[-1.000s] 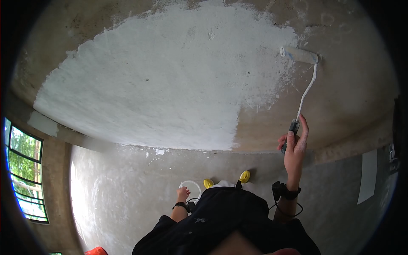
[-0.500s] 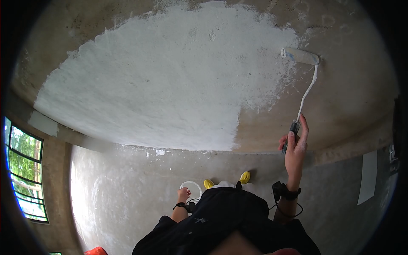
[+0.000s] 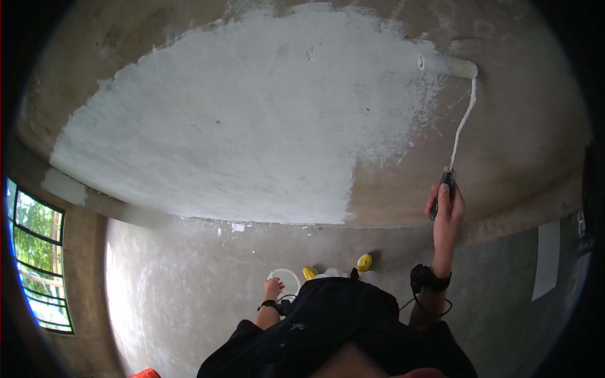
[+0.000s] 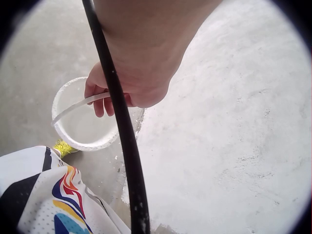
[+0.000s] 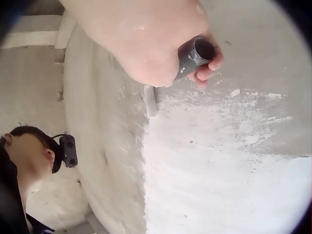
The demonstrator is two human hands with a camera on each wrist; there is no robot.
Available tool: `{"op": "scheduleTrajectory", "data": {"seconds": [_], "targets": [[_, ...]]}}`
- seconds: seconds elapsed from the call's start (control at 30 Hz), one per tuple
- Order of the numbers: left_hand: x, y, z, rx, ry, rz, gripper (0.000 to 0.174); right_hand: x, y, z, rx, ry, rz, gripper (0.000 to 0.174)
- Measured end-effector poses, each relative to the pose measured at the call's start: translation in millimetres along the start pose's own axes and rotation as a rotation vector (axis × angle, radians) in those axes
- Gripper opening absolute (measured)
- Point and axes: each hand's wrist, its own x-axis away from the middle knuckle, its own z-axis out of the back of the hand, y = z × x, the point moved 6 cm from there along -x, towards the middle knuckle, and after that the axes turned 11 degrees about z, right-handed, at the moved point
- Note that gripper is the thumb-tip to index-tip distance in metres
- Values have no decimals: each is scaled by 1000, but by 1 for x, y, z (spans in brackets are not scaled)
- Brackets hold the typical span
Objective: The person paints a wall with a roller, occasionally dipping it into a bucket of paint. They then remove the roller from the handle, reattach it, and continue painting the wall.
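In the head view my right hand (image 3: 447, 205) grips the dark handle of a paint roller (image 3: 449, 67). Its white sleeve lies at the right edge of the white painted patch (image 3: 265, 120) on the wall, the bent, paint-coated rod running down to the handle. The right wrist view shows the fingers of that hand (image 5: 161, 44) wrapped round the handle (image 5: 195, 56), with part of the roller sleeve (image 5: 150, 101) beyond. Low at my side, my left hand (image 4: 129, 85) holds the handle of a white bucket (image 4: 57, 107), fingers curled round it.
Bare brown wall (image 3: 517, 126) extends right of the paint. Below runs the grey concrete floor (image 3: 189, 271), where my yellow shoes (image 3: 364, 262) stand near the wall's foot. A barred window (image 3: 38, 252) is at the left, a pale board (image 3: 546, 261) at the right.
The roller has moved up the wall and slightly right, my right hand rising and shifting right with it. The index finger, stretched along the handle before, is now drawn in. The left hand stays put.
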Motion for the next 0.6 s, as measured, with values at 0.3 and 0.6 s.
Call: {"op": "scheduleTrajectory", "data": {"seconds": [0.3, 0.6], "targets": [[0, -2, 0, 12, 1, -30, 25, -4, 4, -8, -142, -46, -121, 44], [11, -7, -1, 14, 48, 14, 23, 4, 19, -9, -251, -64, -246, 43]]}}
